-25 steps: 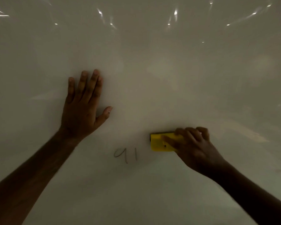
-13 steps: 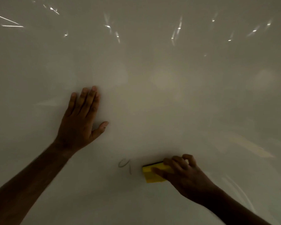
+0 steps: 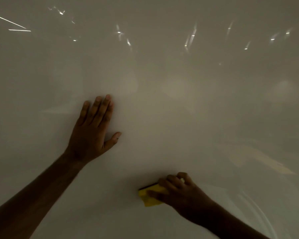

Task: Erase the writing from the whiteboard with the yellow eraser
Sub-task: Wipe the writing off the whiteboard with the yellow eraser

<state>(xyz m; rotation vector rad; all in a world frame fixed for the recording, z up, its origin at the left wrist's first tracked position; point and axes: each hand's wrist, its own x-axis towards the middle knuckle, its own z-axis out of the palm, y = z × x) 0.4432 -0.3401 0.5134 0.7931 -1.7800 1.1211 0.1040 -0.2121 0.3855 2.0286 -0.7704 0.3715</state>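
The right hand (image 3: 183, 195) grasps the yellow eraser (image 3: 150, 195), fingers curled over its upper edge and the thumb laid along its face; the eraser's right part is hidden under those fingers, and only its left end shows, sticking out to the left of the knuckles; a thin dark strip runs along its top edge; the block sits tilted, its left end lower than the covered end, and lies against the whiteboard (image 3: 179, 118) near the bottom of the view, a little right of centre; the right forearm runs off toward the lower right corner.

Up and to the left, well apart from the eraser, the left hand (image 3: 91, 133) lies flat on the board, fingers straight and close together, thumb spread out to the right, holding nothing; its forearm comes in from the lower left corner.

The board fills the whole view, pale and dimly lit; the stretch between the two hands and around the eraser shows no marks that can be made out; faint curved streaks show on the surface to the right of the right forearm; small bright light reflections (image 3: 192, 35) are scattered across the top, with two thin bright lines at the upper left.
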